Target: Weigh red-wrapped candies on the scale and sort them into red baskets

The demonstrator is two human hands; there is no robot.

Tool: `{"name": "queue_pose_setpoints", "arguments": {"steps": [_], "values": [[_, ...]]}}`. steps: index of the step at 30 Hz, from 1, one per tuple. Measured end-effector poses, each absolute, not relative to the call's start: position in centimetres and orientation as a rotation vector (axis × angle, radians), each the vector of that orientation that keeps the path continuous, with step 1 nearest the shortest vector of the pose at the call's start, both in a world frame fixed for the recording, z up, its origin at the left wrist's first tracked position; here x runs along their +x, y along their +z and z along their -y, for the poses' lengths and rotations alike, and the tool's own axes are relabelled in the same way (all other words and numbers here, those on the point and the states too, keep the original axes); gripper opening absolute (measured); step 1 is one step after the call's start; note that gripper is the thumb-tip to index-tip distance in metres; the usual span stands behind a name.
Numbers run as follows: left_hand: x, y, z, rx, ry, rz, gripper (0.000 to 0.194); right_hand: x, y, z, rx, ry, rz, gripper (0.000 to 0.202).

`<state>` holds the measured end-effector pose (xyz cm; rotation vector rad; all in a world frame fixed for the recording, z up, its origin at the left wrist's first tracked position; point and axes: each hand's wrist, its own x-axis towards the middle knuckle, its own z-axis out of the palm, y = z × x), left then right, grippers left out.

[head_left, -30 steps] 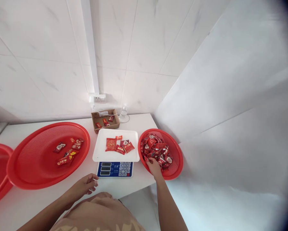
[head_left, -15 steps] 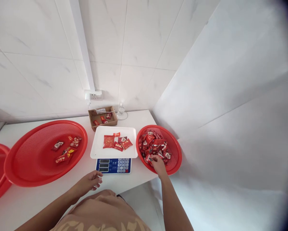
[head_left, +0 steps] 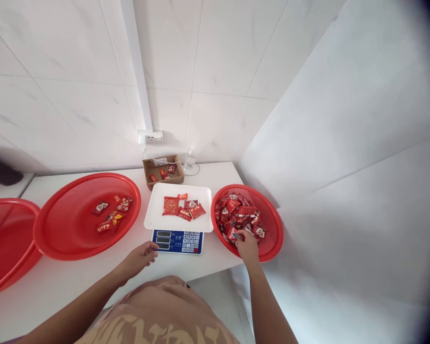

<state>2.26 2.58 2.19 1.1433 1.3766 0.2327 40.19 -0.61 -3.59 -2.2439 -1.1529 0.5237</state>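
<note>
Red plastic is showing first: a deep basket, cut off by the left edge, is standing on the white table. Just beside it, a wide sieve is holding a few wrapped sweets, which are lying toward its right side. The left hand is hovering near the front left corner of the scale, its grip relaxed and partly spread, the fingers loosely curling around bare air. Behind the scale, a cardboard box is holding several small packets. The scale's white tray is bearing five packets, the largest, a red square one, lying at the left of the group. A clear object is standing beside the box, near the wall. Farthest right, a round basket is containing a heap of packets. The right hand is reaching into its near side, its grip drawn together, thumb and fingertips pinching a red packet; the view is not showing whether that packet is leaving the heap.
</note>
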Motion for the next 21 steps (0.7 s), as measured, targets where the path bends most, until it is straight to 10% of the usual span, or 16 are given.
{"name": "queue_pose_setpoints", "arguments": {"steps": [21], "values": [[-9.8, 3.1, -8.3, 1.837, 0.268, -2.145, 0.054, 35.7, -5.1, 0.5, -2.152, 0.290, 1.228, 0.044]]}}
